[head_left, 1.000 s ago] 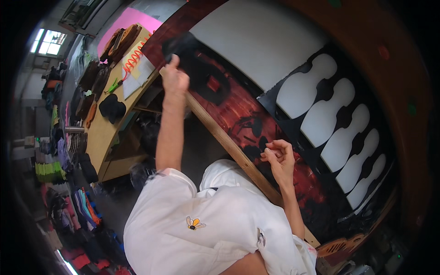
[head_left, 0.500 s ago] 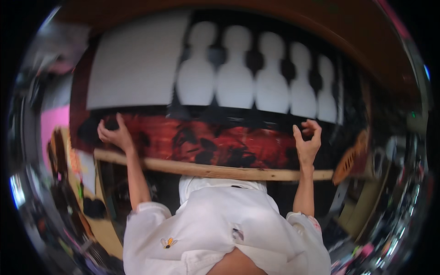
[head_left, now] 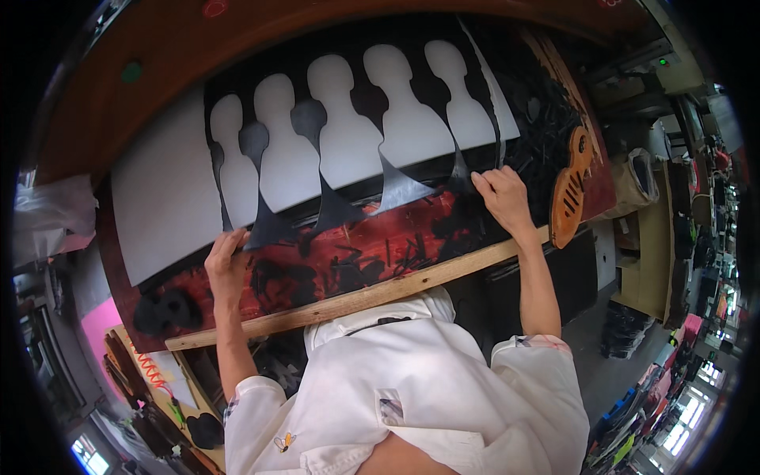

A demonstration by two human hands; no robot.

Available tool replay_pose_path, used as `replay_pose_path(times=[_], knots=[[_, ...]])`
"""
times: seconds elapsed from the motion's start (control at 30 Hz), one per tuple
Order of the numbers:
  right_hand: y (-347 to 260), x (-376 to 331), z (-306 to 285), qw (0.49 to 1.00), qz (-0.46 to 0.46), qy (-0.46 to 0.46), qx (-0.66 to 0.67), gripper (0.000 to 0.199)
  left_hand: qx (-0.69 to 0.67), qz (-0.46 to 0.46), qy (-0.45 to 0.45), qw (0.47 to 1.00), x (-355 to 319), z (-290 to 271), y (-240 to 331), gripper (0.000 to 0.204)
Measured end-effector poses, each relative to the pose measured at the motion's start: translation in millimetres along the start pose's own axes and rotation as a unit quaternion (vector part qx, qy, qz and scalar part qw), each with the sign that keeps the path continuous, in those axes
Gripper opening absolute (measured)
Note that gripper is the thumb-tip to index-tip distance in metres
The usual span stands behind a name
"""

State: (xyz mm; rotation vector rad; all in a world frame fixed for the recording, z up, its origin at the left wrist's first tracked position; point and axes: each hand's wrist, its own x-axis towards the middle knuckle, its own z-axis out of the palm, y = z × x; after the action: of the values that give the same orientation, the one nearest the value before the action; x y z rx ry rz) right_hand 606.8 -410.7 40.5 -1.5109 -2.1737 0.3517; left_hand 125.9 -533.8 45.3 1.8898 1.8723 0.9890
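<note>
Gripping the thin black cut-out sheet (head_left: 348, 202) at its lower edge, our left hand (head_left: 226, 269) and right hand (head_left: 503, 198) sit well apart, each pinching it. We judge it partly peeled off the white board (head_left: 166, 198) on the red worktable (head_left: 356, 245); the upper part remains.

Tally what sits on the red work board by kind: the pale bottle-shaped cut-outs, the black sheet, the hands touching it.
Pale bottle-shaped cut-outs: 5
Black sheet: 1
Hands on the sheet's lower edge, left hand and right hand: 2
Total: 8
</note>
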Motion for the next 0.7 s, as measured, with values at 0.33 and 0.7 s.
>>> replay_pose_path(times=[0.33,0.7], knots=[[44,-91,-91,0.938,0.28,-0.005,0.206,0.044,-0.201,-0.217,-0.277,0.914,-68,-49,58,0.084],[169,-89,-62,0.937,0.322,0.118,0.063,0.098,0.305,0.039,0.014,0.951,96,118,21,0.065]])
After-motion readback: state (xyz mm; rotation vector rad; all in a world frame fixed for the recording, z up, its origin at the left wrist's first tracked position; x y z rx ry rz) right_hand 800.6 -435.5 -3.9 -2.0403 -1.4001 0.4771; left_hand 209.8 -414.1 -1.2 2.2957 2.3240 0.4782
